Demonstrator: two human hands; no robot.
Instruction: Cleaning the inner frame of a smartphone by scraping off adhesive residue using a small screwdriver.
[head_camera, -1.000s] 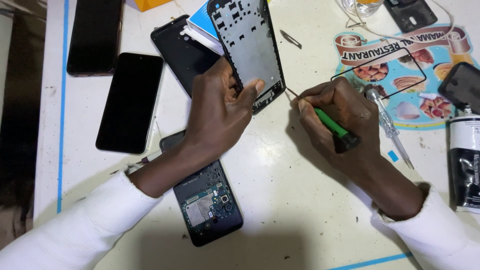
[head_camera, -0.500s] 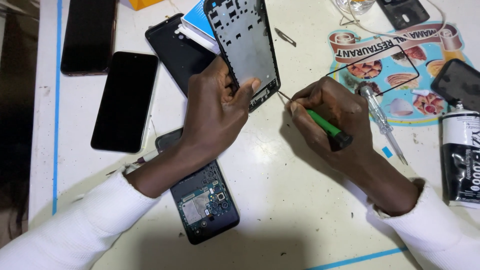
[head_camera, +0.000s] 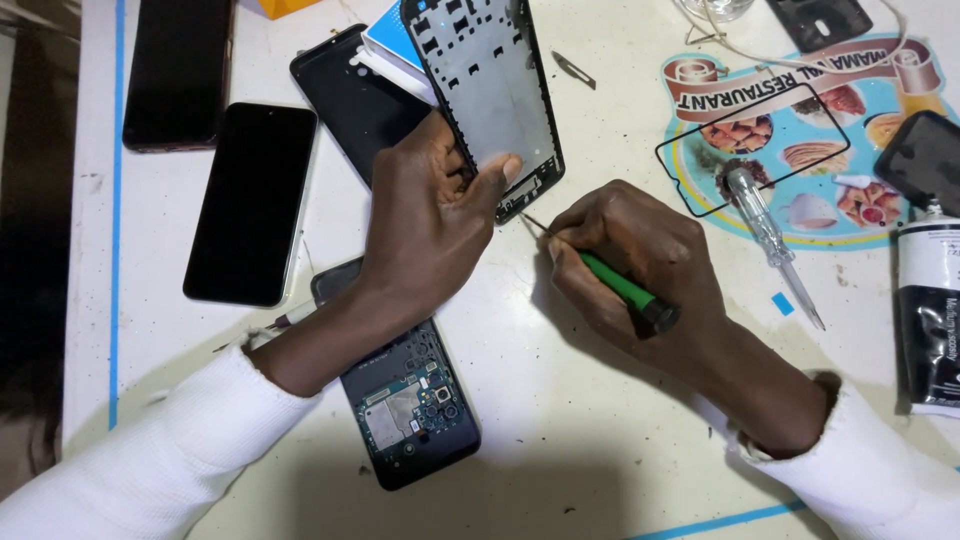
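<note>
Left hand (head_camera: 430, 220) pinches the grey phone frame (head_camera: 487, 90) steady; right hand (head_camera: 630, 260) grips the green-handled screwdriver (head_camera: 610, 282), tip at the frame's lower edge.

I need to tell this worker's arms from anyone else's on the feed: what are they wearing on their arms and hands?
Both arms wear long white sleeves of soft fabric, pushed back to just above the wrists. The left hand and right hand are bare: no gloves. No rings, watch or bracelet show on either, and no markings or print show on the left sleeve or right sleeve.
</note>
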